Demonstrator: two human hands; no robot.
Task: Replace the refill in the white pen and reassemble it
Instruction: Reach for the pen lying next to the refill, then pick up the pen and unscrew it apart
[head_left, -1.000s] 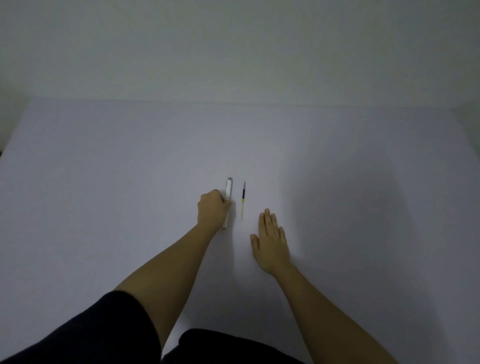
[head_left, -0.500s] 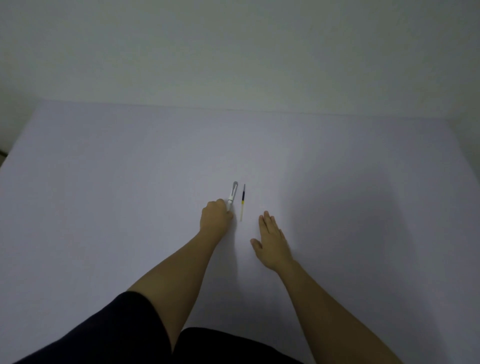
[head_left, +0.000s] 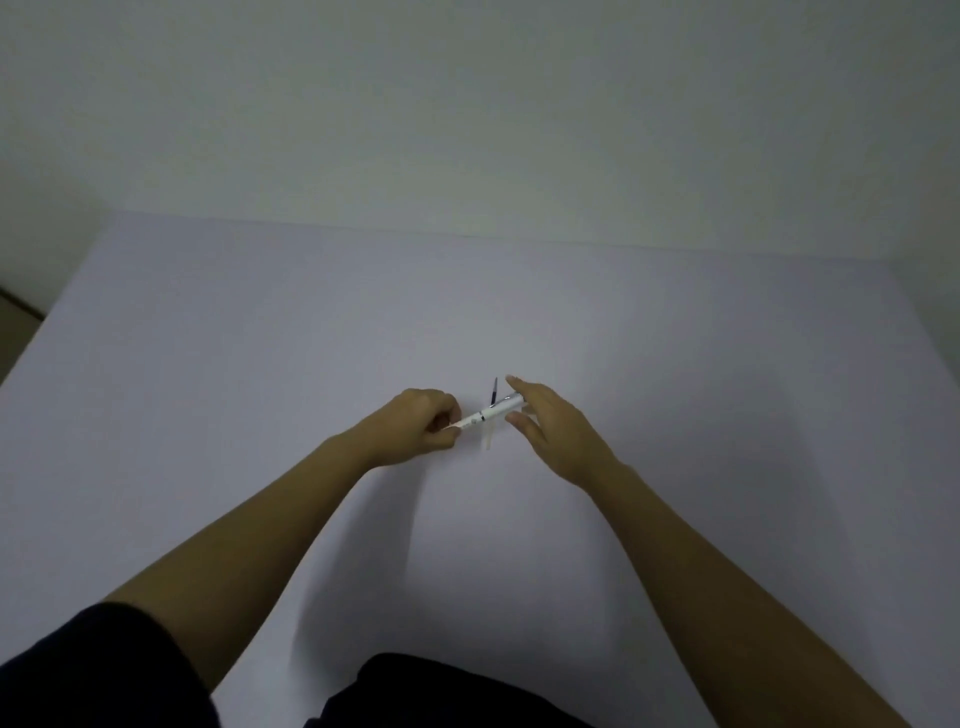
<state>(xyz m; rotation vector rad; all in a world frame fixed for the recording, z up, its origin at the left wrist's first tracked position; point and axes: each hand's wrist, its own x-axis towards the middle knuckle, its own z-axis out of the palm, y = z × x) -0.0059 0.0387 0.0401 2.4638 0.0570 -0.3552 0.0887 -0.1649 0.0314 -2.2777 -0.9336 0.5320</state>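
Your left hand (head_left: 423, 423) has its fingers clamped on one end of the white pen (head_left: 491, 412), held above the middle of the bench (head_left: 208, 389). Your right hand (head_left: 558, 431) reaches for the other end with fingers apart, not yet gripping. The spare refill (head_left: 492, 410) lies on the bench underneath; a careless twist could knock it rolling or drop small parts.

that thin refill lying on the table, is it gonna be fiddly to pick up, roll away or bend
The refill is a thin rod lying flat on the smooth table, so it will probably roll if nudged and be fiddly to pinch. It looks very light, and likely flexes a little under pressure. The white pen, held by the left hand, crosses above it, so reach for its exposed end.
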